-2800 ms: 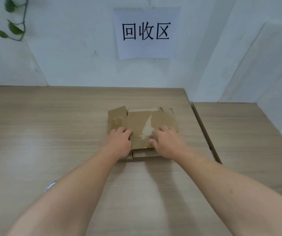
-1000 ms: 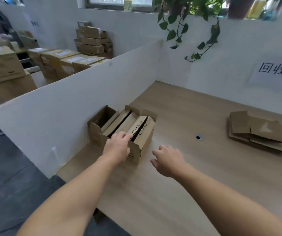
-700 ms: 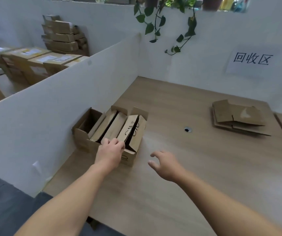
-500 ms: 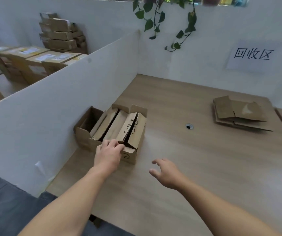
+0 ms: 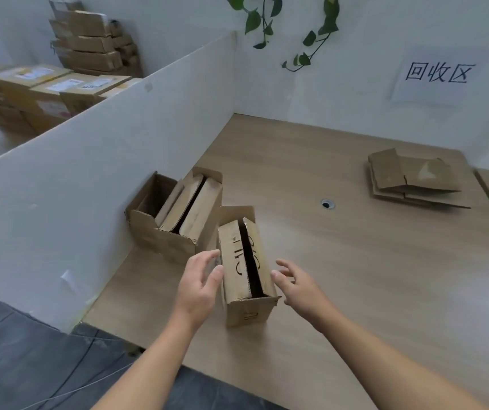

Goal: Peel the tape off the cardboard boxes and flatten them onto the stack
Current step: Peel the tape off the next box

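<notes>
Left hand (image 5: 200, 279): open, fingers spread, just beside left wall of upright cardboard box (image 5: 244, 267), lower centre of frame. Right hand (image 5: 299, 287): open, just beside its right wall. Other boxes (image 5: 175, 223): against partition (image 5: 104, 161). Flattened stack (image 5: 411, 180): tabletop (image 5: 355, 276), upper right

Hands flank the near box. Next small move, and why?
Probably close both hands on the box: left hand and right hand flank it open, gripping nothing, while it stands unflattened, flaps ajar, apart from the flattened stack.
</notes>
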